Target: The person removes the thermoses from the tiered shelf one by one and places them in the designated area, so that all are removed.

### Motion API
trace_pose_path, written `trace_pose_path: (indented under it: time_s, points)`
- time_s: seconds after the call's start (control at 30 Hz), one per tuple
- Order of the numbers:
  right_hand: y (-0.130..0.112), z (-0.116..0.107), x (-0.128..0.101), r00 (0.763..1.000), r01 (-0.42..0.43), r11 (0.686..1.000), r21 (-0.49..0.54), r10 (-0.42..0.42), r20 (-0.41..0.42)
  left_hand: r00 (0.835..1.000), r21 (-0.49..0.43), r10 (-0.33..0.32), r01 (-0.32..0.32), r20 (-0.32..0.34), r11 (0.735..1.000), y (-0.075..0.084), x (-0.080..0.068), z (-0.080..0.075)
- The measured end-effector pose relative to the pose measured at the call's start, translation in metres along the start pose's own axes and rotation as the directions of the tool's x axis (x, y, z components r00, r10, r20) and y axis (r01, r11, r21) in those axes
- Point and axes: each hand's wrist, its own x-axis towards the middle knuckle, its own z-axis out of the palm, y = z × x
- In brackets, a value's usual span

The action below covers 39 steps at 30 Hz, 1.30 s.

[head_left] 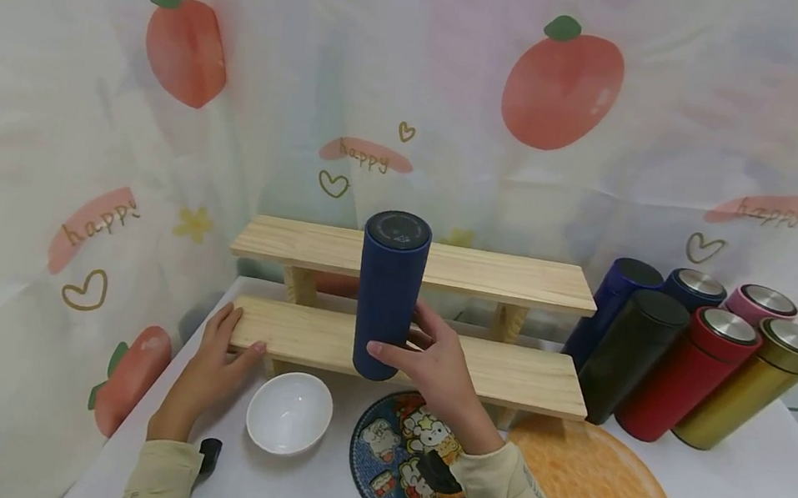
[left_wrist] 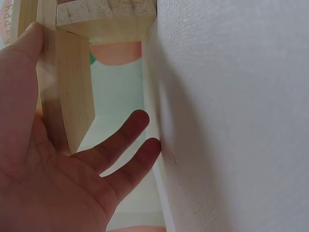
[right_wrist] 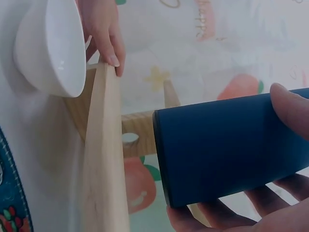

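Blue flask [head_left: 387,305] upright, lid up, in right hand [head_left: 438,365].

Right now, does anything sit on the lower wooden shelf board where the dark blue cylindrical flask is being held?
Nothing visible does. The right hand grips the dark blue cylindrical flask at the lower wooden shelf board, whose top is bare; the left hand only touches its left end.
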Motion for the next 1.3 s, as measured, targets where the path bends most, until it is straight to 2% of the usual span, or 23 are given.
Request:
trace_pose_path:
  time_s: [0.23, 0.4, 0.73, 1.03, 1.3]
  points:
    - [0.002, -0.013, -0.016, 1.0, -0.014, 0.999, -0.028, 0.014, -0.022, 0.999, 0.013, -0.02, 0.02, 0.028, 1.0, 0.002, 0.002, -0.003]
    - [0.002, -0.025, -0.03, 0.999, -0.027, 0.999, -0.034, 0.026, -0.02, 0.999, 0.022, -0.039, 0.038, 0.025, 0.999, 0.001, 0.001, -0.002]
    - [0.0, -0.052, -0.06, 0.997, -0.056, 0.995, -0.084, 0.051, -0.061, 0.999, 0.013, -0.036, 0.036, 0.039, 0.999, -0.001, 0.002, 0.0]
    - [0.006, -0.074, -0.081, 0.989, -0.112, 0.989, -0.093, 0.102, -0.105, 0.999, 0.008, -0.022, 0.022, 0.027, 1.0, 0.0, 0.0, 0.0]
    - [0.008, -0.095, -0.101, 0.971, -0.188, 0.973, -0.133, 0.163, -0.175, 0.999, 0.016, -0.034, 0.033, 0.036, 0.999, 0.002, 0.0, -0.001]
